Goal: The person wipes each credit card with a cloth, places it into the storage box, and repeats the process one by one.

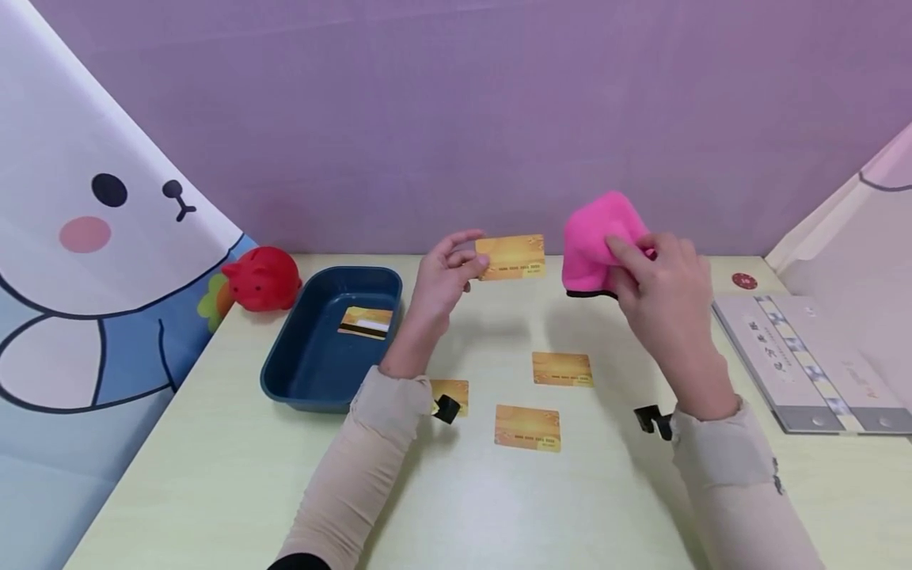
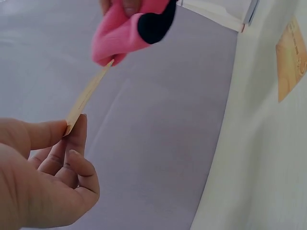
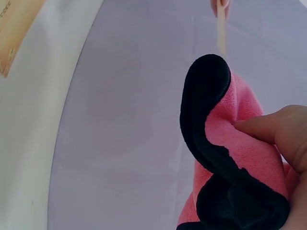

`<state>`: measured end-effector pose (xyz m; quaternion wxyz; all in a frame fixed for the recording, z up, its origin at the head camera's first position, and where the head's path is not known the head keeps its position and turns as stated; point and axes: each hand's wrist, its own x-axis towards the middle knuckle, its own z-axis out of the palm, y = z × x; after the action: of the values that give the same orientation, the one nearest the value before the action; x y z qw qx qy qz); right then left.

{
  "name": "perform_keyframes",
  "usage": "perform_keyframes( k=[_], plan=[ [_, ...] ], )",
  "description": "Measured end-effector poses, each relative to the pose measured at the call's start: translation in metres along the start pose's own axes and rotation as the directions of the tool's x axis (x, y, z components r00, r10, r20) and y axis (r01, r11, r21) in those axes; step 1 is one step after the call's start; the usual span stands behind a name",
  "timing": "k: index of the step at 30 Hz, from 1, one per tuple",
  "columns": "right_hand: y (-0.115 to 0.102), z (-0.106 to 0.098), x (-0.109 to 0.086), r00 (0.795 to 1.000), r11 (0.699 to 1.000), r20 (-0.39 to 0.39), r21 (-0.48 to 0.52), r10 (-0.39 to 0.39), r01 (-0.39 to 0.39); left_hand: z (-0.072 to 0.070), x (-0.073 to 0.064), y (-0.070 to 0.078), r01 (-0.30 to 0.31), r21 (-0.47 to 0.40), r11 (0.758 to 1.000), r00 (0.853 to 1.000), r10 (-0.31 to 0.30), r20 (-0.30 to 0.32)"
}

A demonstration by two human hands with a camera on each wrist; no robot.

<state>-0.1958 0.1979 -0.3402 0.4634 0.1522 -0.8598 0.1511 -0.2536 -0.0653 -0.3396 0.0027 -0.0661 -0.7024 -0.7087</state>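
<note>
Bench (image 1: 463,507), near part: one gold card (image 1: 527,427), flat. Beside it, a second card (image 1: 457,387), partly hidden at the left sleeve (image 1: 388,412); a lowered forearm could drag it askew. Just beyond, a third card (image 1: 563,370), flat.

Above the bench: held card (image 1: 518,255), one short end pinched between thumb and fingers of the left hand (image 1: 445,277). Probable fault: slipping or twisting, should the free end be pushed while only one end is held. Pink cloth (image 1: 594,241), bunched in the grip of the right hand (image 1: 666,289); a loose fold could snag the card's corner.

Far left: blue tray (image 1: 281,388), one card (image 1: 365,323) inside, stripe up.

Views: head shows a gap between held card and cloth; left wrist gives the card nearly edge-on, its tip overlapping the cloth. Right wrist shows broad black trim, only a thin edge from the head. Tray: head only.
</note>
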Motion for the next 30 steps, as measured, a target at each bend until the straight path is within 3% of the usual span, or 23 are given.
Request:
perform_keyframes(
  k=[8, 13, 25, 30],
  plan=[
    [-0.020, 0.005, 0.000, 0.995, 0.994, 0.007, 0.027, -0.102, 0.102, 0.010, -0.004, -0.004, -0.068, 0.071, 0.995, 0.998, 0.068, -0.002],
    [-0.034, 0.014, -0.004, 0.995, 0.993, -0.020, 0.056, -0.102, 0.103, 0.014, -0.007, -0.005, -0.089, 0.112, 0.990, 0.996, 0.089, 0.008],
    [-0.037, 0.021, -0.007, 0.995, 0.993, 0.019, 0.055, -0.101, 0.100, 0.015, -0.008, -0.001, -0.029, 0.039, 0.999, 0.997, 0.026, 0.072],
    [-0.039, 0.021, -0.006, 0.995, 0.994, 0.024, 0.057, -0.098, 0.096, 0.012, -0.009, 0.002, -0.015, 0.038, 0.999, 0.997, 0.012, 0.071]
  ],
)
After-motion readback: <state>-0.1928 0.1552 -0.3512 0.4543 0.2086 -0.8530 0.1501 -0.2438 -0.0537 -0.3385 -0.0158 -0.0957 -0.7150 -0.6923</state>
